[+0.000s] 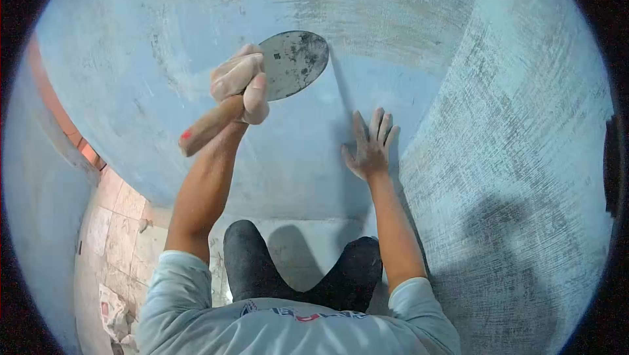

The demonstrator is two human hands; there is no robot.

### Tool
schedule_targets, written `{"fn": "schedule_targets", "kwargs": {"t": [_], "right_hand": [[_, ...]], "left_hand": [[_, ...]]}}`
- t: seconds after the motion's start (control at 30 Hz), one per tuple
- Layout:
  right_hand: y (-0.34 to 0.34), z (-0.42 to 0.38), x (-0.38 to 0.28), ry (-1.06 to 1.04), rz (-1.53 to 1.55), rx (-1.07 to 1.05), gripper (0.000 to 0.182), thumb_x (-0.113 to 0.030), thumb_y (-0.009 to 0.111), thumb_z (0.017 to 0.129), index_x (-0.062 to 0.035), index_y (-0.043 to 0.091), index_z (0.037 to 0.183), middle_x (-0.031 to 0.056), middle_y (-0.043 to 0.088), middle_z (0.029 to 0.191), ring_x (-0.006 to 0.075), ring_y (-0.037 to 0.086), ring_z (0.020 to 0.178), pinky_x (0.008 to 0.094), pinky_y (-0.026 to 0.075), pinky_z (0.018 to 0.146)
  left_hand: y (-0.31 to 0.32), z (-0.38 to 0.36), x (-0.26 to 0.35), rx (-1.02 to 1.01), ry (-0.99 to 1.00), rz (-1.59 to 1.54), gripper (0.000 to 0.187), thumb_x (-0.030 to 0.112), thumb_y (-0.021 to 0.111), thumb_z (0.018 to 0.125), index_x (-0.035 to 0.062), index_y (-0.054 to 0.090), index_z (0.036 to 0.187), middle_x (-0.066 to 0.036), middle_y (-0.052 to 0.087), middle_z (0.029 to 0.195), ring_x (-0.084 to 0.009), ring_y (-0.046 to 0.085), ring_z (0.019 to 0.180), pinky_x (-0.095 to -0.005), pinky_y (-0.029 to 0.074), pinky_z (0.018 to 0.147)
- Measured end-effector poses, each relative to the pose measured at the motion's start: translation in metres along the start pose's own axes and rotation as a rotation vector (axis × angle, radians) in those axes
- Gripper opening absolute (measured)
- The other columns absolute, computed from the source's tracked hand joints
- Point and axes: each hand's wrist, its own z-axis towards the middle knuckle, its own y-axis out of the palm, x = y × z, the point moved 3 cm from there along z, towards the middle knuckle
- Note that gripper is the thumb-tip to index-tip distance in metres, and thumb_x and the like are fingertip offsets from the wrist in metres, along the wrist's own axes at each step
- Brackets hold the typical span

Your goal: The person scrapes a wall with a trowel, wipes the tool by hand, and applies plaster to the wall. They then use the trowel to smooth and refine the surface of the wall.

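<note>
My left hand (pixel 240 83), dusted pale, is closed around the wooden handle of a trowel (pixel 293 66). The handle's butt end has a red mark and points down and to the left. A grey, rounded blade with dark stains extends to the upper right, in front of the blue wall (pixel 288 158). Lower and to the right, my right hand (pixel 371 148) has its fingers spread and holds nothing. Its palm faces the same wall; whether it touches is hard to tell. Whitish dust covers its fingers.
Another wall (pixel 504 138) with a scratched, streaky surface rises close on the right, meeting the front wall at a corner. Stained floor tiles (pixel 118 230) lie at the lower left, with a crumpled bag (pixel 113 312) on them. My bent knees are close to the front wall.
</note>
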Motion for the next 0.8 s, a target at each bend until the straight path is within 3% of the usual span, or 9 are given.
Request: {"fn": "schedule_targets", "kwargs": {"t": [0.07,0.2,0.33,0.43,0.53,0.57,0.6,0.7,0.8], "right_hand": [[-0.002,0.0,0.004,-0.022,0.063,0.068,0.09,-0.051,0.064,0.093,-0.0232,0.022,0.168,0.0317,0.007,0.171,0.0571,0.006,0.155,0.0744,0.005,0.12],[-0.018,0.002,0.006,0.007,0.009,-0.191,0.093,-0.048,0.069,0.091,-0.0237,0.023,0.168,0.0308,0.004,0.171,0.0566,0.002,0.156,0.0756,0.005,0.12],[0.0,0.001,0.003,-0.013,-0.032,-0.016,0.095,-0.054,0.068,0.09,-0.0219,0.023,0.168,0.0321,0.006,0.17,0.0596,0.003,0.154,0.0774,0.006,0.118],[0.004,-0.003,0.008,-0.068,0.048,0.088,0.095,-0.055,0.068,0.089,-0.0209,0.026,0.167,0.033,0.01,0.17,0.0611,0.007,0.153,0.0785,0.007,0.117],[-0.005,-0.003,0.012,-0.028,0.051,-0.111,0.092,-0.057,0.061,0.095,-0.033,0.012,0.169,0.0278,0.005,0.172,0.0564,0.005,0.155,0.0785,0.003,0.118],[-0.003,-0.001,0.013,-0.02,0.02,-0.09,0.092,-0.057,0.063,0.093,-0.0288,0.017,0.168,0.0308,0.007,0.171,0.0586,0.006,0.154,0.079,0.004,0.117],[0.002,-0.001,0.01,-0.014,-0.005,-0.078,0.093,-0.057,0.066,0.091,-0.0246,0.023,0.167,0.0339,0.01,0.169,0.0608,0.008,0.153,0.0795,0.006,0.117],[0.012,-0.002,0.004,-0.029,0.033,0.035,0.094,-0.053,0.07,0.089,-0.0215,0.027,0.167,0.0372,0.009,0.168,0.0628,0.006,0.152,0.0796,0.005,0.116],[0.005,-0.002,0.01,-0.023,0.017,-0.021,0.095,-0.051,0.071,0.09,-0.0222,0.024,0.167,0.0362,0.007,0.168,0.062,0.005,0.153,0.0791,0.005,0.117]], "left_hand": [[-0.001,0.02,0.02,-0.082,0.099,-0.049,0.031,0.012,0.055,0.084,0.0031,0.038,0.059,-0.007,0.034,0.057,-0.0187,0.034,0.048,-0.0356,0.034,0.05],[-0.027,0.012,0.016,0.039,-0.005,-0.175,0.029,0.009,0.057,0.077,0.0038,0.035,0.06,-0.008,0.029,0.059,-0.02,0.029,0.049,-0.0374,0.031,0.05],[0.005,0.007,-0.001,0.035,0.035,-0.148,0.028,0.009,0.053,0.079,0.0034,0.035,0.06,-0.007,0.03,0.058,-0.0202,0.026,0.048,-0.0378,0.03,0.049],[-0.013,0.008,0.01,-0.067,0.034,-0.143,0.036,0.021,0.054,0.093,-0.0071,0.05,0.071,-0.011,0.049,0.064,-0.0235,0.042,0.054,-0.0405,0.039,0.056],[-0.031,-0.012,-0.004,-0.055,-0.021,-0.157,0.035,0.022,0.055,0.09,-0.0068,0.052,0.071,-0.011,0.052,0.065,-0.0228,0.043,0.056,-0.0394,0.038,0.055],[-0.035,-0.022,-0.013,-0.059,-0.042,-0.157,0.035,0.022,0.055,0.09,-0.0066,0.052,0.071,-0.011,0.052,0.065,-0.0226,0.044,0.056,-0.0391,0.038,0.055],[-0.011,-0.014,-0.004,0.118,-0.056,-0.09,0.033,0.02,0.055,0.09,-0.0008,0.045,0.066,-0.008,0.045,0.061,-0.0204,0.038,0.054,-0.0379,0.033,0.053],[0.0,0.011,0.016,-0.101,0.064,-0.153,0.031,0.014,0.056,0.082,0.0061,0.035,0.059,-0.004,0.034,0.055,-0.0185,0.028,0.049,-0.0372,0.027,0.05],[-0.022,0.003,0.019,-0.051,0.012,-0.208,0.034,0.013,0.056,0.082,0.007,0.029,0.062,-0.004,0.031,0.057,-0.0202,0.028,0.048,-0.037,0.027,0.051]]}}
